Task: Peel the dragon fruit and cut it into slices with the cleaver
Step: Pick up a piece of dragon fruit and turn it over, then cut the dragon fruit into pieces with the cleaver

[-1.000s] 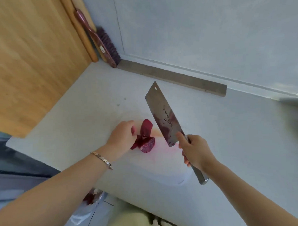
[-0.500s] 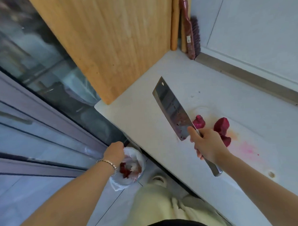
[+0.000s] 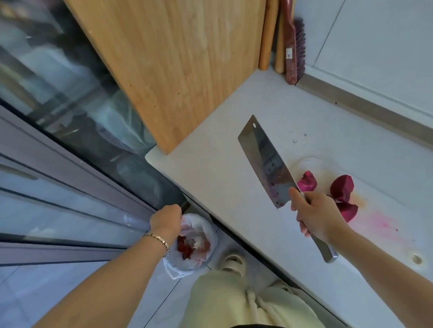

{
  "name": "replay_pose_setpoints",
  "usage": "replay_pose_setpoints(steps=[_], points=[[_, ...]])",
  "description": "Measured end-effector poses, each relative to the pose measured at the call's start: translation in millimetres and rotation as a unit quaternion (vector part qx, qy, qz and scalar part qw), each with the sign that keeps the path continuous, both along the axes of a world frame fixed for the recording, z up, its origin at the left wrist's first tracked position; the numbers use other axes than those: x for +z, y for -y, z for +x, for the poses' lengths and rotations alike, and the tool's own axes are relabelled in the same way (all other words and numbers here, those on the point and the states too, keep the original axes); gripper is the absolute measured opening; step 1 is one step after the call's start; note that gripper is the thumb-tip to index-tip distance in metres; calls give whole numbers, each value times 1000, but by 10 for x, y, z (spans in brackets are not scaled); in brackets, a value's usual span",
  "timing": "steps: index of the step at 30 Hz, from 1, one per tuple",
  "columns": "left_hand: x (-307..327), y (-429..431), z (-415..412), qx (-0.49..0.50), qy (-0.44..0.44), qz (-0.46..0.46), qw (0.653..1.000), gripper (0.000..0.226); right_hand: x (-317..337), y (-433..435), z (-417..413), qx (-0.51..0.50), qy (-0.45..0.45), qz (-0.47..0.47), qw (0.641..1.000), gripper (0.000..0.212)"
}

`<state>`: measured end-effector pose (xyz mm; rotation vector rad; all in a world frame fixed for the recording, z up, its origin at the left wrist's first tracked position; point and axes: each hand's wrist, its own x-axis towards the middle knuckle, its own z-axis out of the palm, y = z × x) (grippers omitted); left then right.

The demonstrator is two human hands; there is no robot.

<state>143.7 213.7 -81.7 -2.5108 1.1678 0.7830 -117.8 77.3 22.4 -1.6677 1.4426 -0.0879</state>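
Dragon fruit pieces (image 3: 341,187), peeled and dark magenta, lie on the white counter (image 3: 223,168), at 3 o'clock from the cleaver (image 3: 265,162). Right hand (image 3: 315,214) curls its fingers round the cleaver's handle, with the blade pointing to 11 o'clock. Left hand (image 3: 166,220) hangs off the counter edge at 8 o'clock, above a plastic bag (image 3: 209,229) holding red peel (image 3: 184,248). Its fingers are hidden, so their state cannot be told.

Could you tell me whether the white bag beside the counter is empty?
Not empty: the white bag gapes open under the left hand, and red peel scraps lie inside.
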Motion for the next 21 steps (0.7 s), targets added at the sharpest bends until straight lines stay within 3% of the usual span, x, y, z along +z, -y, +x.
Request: replay_pose_setpoints(steps=[4,7,12,16,21], points=[[72,11,30,-5,23,-35,999,14,0,44,46,3,-13,-10,1000,53],[141,82,-45,-21,-45,-114,992,34,6,80,72,-1,-15,-13,1000,54],[453,530,-345,-46,-97,-247,963,12,43,135,16,-21,-11,-22,999,52],[590,936,-655,-136,-186,-229,946,31,92,209,-175,-69,-8,-19,997,47],[720,1445,-1266,-222,-246,-202,922,28,198,272,-663,-146,-2,-51,988,44]])
